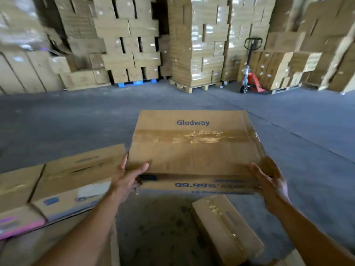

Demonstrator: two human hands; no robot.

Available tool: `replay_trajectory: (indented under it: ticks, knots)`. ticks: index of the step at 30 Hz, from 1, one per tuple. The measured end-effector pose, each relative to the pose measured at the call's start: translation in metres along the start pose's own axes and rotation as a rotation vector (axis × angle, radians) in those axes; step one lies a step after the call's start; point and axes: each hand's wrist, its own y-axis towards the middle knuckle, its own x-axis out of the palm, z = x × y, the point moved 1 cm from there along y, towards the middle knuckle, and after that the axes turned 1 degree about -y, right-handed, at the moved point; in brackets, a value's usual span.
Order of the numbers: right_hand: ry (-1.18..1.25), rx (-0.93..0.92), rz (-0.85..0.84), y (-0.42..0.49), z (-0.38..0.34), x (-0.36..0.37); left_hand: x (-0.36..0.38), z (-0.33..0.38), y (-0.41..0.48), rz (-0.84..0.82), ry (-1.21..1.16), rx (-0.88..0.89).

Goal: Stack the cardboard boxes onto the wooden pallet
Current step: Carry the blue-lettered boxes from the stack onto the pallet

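You hold the Glodway box (194, 148) clear of the floor (76, 120), straight ahead at 12 o'clock. Its taped top faces up and its long axis runs from 9 to 3 across your body.

Your left hand (126, 179) grips the near corner at 9 o'clock, thumb laid on the top face and fingers (124, 162) wrapped up the side wall. Your right hand (272, 183) clamps the near corner at 3 o'clock, thumb on the top edge. The rest of that hand is hidden behind the corner.

The row of boxes (76, 177) already laid down sits at 9 o'clock, just beside your left hand and a little lower than the box you carry. Whatever carries that row is out of sight, so I cannot tell if it is the wooden pallet.

The coming move likely turns on this: the open spot lies toward 9 o'clock, so your left hand is the nearer one and leads. Its fingers sit on the very wall that would meet the neighbouring box. Expect to slide them out before you close the gap.

A loose box (224, 227) lies on the floor at 5 o'clock, near your feet. Mind it as you turn.
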Motion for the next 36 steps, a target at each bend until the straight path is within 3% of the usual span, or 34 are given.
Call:
replay_trajectory:
  ticks: [8,17,24,28,36]
  knots:
    - [0.062,-0.040,-0.220,-0.173,-0.008,0.113,-0.207,0.025,-0.162,0.177,-0.014,0.101]
    - [-0.102,-0.035,-0.392,-0.321,0.007,0.259,-0.406,0.018,-0.301,0.497,-0.049,0.084]
    - [-0.169,-0.105,-0.559,-0.359,0.035,0.389,-0.508,-0.001,-0.345,0.689,-0.067,0.101]
    - [-0.199,-0.044,-0.651,-0.383,0.059,0.449,-0.562,-0.016,-0.352,0.801,-0.027,0.049]
    - [-0.217,0.194,-0.581,-0.438,0.130,0.536,-0.688,-0.059,-0.304,0.753,-0.050,-0.157]
